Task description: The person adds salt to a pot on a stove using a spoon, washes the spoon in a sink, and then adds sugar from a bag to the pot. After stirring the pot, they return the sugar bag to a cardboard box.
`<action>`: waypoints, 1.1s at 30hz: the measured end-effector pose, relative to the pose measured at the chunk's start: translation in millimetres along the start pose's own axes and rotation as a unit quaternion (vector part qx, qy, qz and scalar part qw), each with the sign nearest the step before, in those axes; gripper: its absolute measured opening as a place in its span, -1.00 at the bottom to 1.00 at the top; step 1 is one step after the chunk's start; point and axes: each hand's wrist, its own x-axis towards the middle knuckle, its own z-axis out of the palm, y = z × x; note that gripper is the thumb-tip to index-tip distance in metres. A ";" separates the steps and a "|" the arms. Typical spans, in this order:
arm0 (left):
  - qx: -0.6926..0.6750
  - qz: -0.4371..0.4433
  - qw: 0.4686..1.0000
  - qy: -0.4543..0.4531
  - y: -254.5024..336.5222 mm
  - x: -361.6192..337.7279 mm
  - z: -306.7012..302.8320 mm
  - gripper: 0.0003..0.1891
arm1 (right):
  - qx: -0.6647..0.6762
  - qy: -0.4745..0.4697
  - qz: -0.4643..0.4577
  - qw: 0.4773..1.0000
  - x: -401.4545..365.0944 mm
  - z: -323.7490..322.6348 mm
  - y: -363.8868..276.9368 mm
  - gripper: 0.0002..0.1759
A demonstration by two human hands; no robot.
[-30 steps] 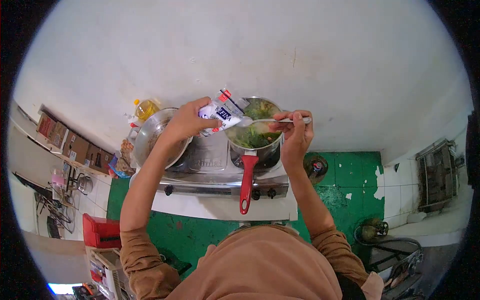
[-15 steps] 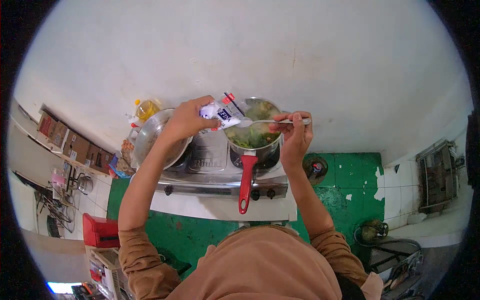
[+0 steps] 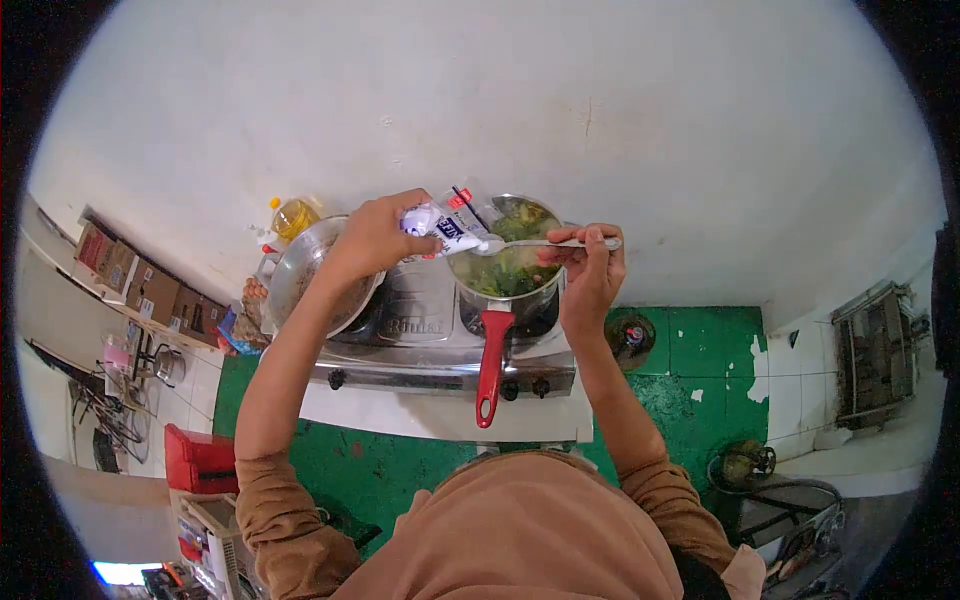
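A white, blue and red packet [image 3: 447,232] is gripped in my left hand [image 3: 385,238], tilted with its open end at the bowl of a spoon [image 3: 540,243]. My right hand [image 3: 590,270] pinches the spoon by its handle, holding it level above a saucepan [image 3: 546,293]. Green leafy food [image 3: 505,270] in liquid fills the pan, and its red handle [image 3: 491,370] points towards me. White stuff shows in the spoon's bowl at the packet's mouth. Left of the packet, a large metal pan [image 3: 300,270] stands partly behind my left forearm.
Both pans stand on a two-burner stove [image 3: 450,365] against the wall. An oil bottle [image 3: 293,219] is behind the large pan, with eggs [image 3: 255,289] at its left. A red container [image 3: 203,460] is at lower left, a gas cylinder [image 3: 745,462] at lower right.
The packet has shifted very slightly, and more white shows at the spoon's bowl. Steam over the saucepan is thinner, so the greens look clearer.
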 end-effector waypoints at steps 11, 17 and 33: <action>0.053 0.015 0.998 0.025 7.8 -1.9 -3.0 -0.59 | 0.001 0.006 0.005 1.000 0.1 -1.2 0.9 -0.80; 0.057 0.015 0.998 0.033 11.4 -4.1 -4.8 -0.58 | 0.002 0.003 0.001 1.000 -0.7 -2.3 2.1 -0.80; 0.075 0.000 0.997 0.017 14.7 -2.4 -6.3 -0.59 | 0.005 0.003 -0.007 1.000 1.1 -4.1 3.9 -0.79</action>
